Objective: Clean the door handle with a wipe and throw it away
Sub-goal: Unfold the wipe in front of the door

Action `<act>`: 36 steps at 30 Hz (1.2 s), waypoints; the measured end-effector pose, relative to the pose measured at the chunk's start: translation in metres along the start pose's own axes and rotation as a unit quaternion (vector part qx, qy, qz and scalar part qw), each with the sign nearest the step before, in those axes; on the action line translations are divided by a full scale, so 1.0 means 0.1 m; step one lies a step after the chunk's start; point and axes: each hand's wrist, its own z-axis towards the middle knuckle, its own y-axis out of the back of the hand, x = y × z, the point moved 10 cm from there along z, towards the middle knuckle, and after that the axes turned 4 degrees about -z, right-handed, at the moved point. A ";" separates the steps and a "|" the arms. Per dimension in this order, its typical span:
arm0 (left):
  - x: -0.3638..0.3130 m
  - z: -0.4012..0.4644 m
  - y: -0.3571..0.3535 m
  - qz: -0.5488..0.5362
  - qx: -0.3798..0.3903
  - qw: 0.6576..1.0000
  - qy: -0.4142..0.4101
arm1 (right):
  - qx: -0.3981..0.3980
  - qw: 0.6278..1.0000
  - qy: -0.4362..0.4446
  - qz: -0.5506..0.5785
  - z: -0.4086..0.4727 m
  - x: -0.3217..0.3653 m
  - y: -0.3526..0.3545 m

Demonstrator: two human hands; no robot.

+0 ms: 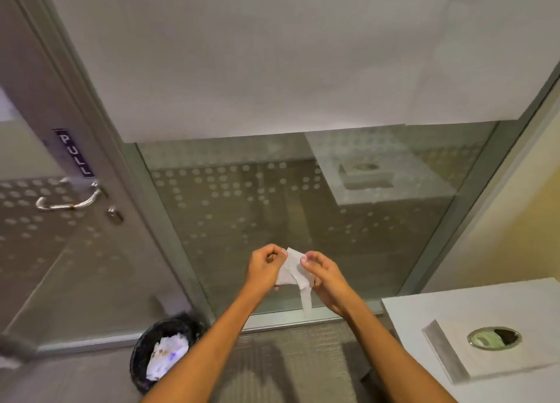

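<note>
Forearms reached out from beneath my view, raised before the glass partition [303, 205]. Item: wipe [292, 269], pinched at its upper edge by left hand [265, 266] and right hand [325, 276], apparently to spread it open; one strip hung loose. Door handle [68, 201] at far left, untouched; lined bin [165, 354] below, near the left arm.

Your left hand [264, 266] and right hand [325, 276] are bare, no gloves, rings or watch. Both forearms show uncovered to the frame's bottom edge, no sleeves in sight.
</note>
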 end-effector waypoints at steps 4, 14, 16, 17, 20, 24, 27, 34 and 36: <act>-0.16 -0.26 0.83 0.025 -0.033 0.998 -0.045 | 0.048 0.997 0.004 -0.060 -0.04 -0.18 -0.84; -0.28 -0.68 2.60 0.021 -0.093 0.994 -0.052 | 0.159 0.985 -0.002 -0.061 -0.01 -0.59 -2.62; -0.28 -0.69 2.79 0.015 -0.094 0.995 -0.043 | 0.154 0.986 -0.019 -0.059 0.07 -0.64 -2.81; -0.29 -0.70 2.93 0.009 -0.097 0.994 -0.041 | 0.154 0.986 -0.028 -0.060 0.13 -0.68 -2.93; -0.33 -0.66 3.35 -0.002 -0.112 0.993 -0.039 | 0.160 0.984 -0.042 -0.065 0.32 -0.76 -3.30; -0.36 -0.54 3.90 -0.020 -0.119 0.992 -0.036 | 0.156 0.983 -0.044 -0.087 0.63 -0.85 -3.73; -0.34 -0.41 4.33 -0.031 -0.118 0.992 -0.023 | 0.150 0.986 -0.044 -0.061 0.89 -0.87 -4.03; -0.30 -0.07 5.11 -0.067 -0.067 0.995 0.029 | 0.126 0.990 -0.057 0.001 1.32 -0.84 -4.60; -0.28 0.01 5.22 -0.088 -0.037 0.994 0.045 | 0.124 0.991 -0.054 0.022 1.41 -0.82 -4.71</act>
